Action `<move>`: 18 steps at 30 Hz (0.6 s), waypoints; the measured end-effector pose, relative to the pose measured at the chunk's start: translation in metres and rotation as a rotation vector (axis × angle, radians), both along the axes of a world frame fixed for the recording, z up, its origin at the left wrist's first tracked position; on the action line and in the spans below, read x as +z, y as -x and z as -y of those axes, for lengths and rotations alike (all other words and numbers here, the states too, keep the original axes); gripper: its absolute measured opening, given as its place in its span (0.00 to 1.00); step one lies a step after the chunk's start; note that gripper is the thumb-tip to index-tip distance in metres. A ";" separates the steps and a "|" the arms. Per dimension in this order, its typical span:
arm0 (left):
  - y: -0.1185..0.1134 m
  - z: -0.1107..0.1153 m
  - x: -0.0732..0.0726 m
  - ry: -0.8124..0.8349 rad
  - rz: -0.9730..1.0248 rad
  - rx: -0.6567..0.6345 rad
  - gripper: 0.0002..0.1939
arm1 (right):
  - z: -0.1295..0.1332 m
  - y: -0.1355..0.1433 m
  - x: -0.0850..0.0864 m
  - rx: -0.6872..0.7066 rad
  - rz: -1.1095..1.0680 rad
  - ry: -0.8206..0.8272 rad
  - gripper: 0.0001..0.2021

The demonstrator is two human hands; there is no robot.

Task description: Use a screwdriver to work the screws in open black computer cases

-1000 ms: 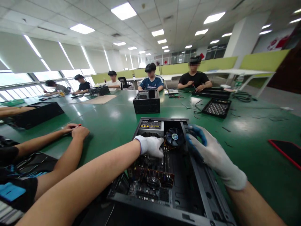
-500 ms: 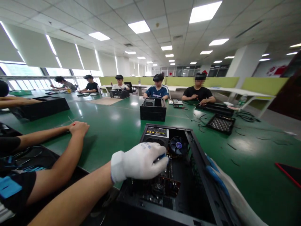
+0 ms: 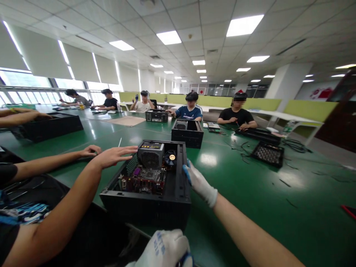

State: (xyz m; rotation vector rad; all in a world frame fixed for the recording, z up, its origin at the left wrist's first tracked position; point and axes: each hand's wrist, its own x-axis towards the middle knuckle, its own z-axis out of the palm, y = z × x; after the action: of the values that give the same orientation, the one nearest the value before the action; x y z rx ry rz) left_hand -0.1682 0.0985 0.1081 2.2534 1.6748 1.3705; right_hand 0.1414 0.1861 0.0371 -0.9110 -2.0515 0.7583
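An open black computer case (image 3: 144, 204) lies in front of me on the green table, its inside facing up. In it I see a power supply (image 3: 151, 155), a round fan (image 3: 170, 158) and a motherboard (image 3: 150, 174). My right hand (image 3: 198, 183), in a white glove with blue fingers, lies against the case's right outer side, fingers stretched along it. My left hand (image 3: 171, 248), also gloved, is closed low in front of the case, apart from it. Something dark shows in its fist, cut off by the frame's edge. A co-worker's bare hand (image 3: 114, 157) reaches to the case's left edge.
Another black case (image 3: 187, 135) stands just beyond mine, with a person behind it. To the right lie a black tray (image 3: 267, 154), loose cables (image 3: 296, 145) and small scraps. At left, a co-worker's arms reach into a long black case (image 3: 50, 128).
My left hand has come out of the case and down toward me. The case now sits further left and turned. The neighbour's hand has reached to its left edge.
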 end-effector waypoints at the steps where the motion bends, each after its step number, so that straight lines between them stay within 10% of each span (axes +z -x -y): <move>1: -0.024 0.011 -0.024 -0.001 -0.002 -0.010 0.12 | -0.011 0.018 -0.001 0.001 0.050 -0.004 0.32; 5: -0.112 0.059 -0.112 0.038 -0.045 -0.091 0.14 | -0.044 0.072 -0.004 0.092 0.197 -0.034 0.27; 8: -0.136 0.073 -0.155 0.055 -0.060 -0.098 0.10 | -0.057 0.081 -0.006 0.128 0.319 -0.026 0.24; 18: -0.152 0.056 -0.180 0.047 -0.104 0.131 0.06 | -0.136 0.009 0.008 -0.273 0.773 0.051 0.42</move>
State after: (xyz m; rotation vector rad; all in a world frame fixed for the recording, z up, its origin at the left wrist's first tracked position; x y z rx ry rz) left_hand -0.0164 0.0425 -0.0719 2.2637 1.8971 1.2420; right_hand 0.1327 0.3220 0.0452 -1.6616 -2.4680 0.3238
